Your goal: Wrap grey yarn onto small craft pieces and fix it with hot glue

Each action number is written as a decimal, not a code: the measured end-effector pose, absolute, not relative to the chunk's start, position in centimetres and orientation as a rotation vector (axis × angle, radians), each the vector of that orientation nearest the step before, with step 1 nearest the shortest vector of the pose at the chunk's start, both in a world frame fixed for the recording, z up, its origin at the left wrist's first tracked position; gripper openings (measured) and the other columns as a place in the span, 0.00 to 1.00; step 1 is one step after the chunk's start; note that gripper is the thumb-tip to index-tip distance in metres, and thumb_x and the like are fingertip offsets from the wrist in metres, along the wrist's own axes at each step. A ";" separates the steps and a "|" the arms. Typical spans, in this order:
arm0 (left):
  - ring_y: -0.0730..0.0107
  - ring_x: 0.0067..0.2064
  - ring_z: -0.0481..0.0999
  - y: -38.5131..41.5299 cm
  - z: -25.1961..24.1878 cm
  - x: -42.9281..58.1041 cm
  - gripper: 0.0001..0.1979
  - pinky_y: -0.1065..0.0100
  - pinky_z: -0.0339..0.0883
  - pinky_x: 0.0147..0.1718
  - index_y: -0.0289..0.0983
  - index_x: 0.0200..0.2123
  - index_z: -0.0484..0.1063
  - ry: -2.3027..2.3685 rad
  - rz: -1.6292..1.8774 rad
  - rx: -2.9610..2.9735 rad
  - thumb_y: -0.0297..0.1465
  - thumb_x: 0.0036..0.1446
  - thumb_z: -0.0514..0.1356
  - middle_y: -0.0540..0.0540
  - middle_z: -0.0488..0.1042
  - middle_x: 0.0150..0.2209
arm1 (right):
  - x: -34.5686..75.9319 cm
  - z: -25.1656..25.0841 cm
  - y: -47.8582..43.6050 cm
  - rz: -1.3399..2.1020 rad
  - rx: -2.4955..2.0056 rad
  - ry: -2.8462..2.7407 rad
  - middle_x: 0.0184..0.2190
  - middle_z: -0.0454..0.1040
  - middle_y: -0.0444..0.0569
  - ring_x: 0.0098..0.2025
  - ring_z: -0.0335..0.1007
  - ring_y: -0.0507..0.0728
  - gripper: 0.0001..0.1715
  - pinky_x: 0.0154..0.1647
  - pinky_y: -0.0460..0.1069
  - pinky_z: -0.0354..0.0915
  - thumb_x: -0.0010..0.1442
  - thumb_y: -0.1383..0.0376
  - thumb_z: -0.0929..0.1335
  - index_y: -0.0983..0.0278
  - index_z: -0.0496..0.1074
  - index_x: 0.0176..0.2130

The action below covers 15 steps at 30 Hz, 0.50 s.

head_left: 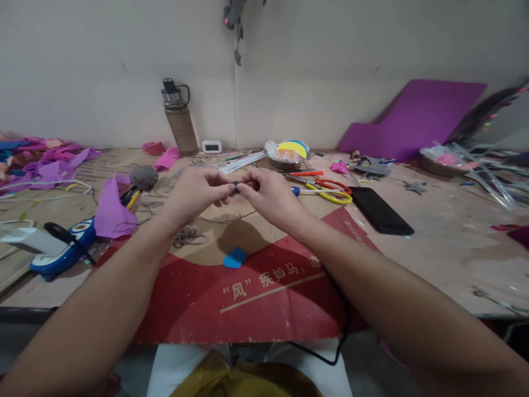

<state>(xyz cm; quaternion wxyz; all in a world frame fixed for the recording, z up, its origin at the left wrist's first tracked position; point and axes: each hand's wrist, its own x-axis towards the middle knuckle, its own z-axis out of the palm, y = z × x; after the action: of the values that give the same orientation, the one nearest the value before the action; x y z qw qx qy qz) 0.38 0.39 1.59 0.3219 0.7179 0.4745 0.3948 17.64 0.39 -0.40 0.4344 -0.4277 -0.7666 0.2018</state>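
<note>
Only legible print I see is on the red cardboard sheet [256, 298] under my arms: white characters "风" 疾如马, then it's cut off by my forearm. The small white clock's [211, 146] display is too small to read.

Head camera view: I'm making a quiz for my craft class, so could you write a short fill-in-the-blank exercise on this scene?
1. The left hand and right hand pinch a small dark piece ____ them.
2. The ball of yarn is ____ in colour.
3. The phone lies to the ____ of the scissors.
4. The water bottle stands against the ____.

Missing words: between; grey; right; wall
</note>
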 end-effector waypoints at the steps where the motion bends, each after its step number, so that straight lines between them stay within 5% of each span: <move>1: 0.72 0.21 0.71 0.3 1.7 0.4 0.06 0.72 0.63 0.22 0.35 0.26 0.78 1.272 1.067 1.884 0.32 0.48 0.65 0.46 0.75 0.20 | 17.6 -0.6 0.4 0.463 -1.036 -1.898 0.26 0.66 0.43 0.29 0.60 0.51 0.02 0.33 0.48 0.56 0.57 0.67 0.66 0.64 0.68 0.34; 3: 0.73 0.21 0.71 0.2 1.8 0.5 0.05 0.72 0.64 0.22 0.35 0.26 0.78 1.312 1.101 1.894 0.32 0.48 0.64 0.47 0.75 0.19 | 17.6 -0.8 0.4 0.398 -0.980 -1.879 0.29 0.66 0.43 0.32 0.61 0.52 0.07 0.34 0.48 0.57 0.56 0.70 0.66 0.64 0.67 0.38; 15: 0.75 0.23 0.71 0.3 1.4 0.8 0.07 0.74 0.64 0.23 0.35 0.27 0.76 1.349 1.071 1.991 0.32 0.51 0.61 0.49 0.74 0.21 | 17.7 -0.8 0.4 0.209 -1.024 -1.883 0.27 0.69 0.45 0.31 0.60 0.52 0.07 0.35 0.49 0.55 0.60 0.68 0.66 0.64 0.67 0.30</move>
<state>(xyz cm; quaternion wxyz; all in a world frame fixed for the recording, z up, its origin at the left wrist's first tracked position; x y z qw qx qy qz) 0.84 0.25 1.44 0.2515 0.7320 0.4960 0.3936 17.66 0.37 -0.78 0.4742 -0.4186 -0.7698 0.0855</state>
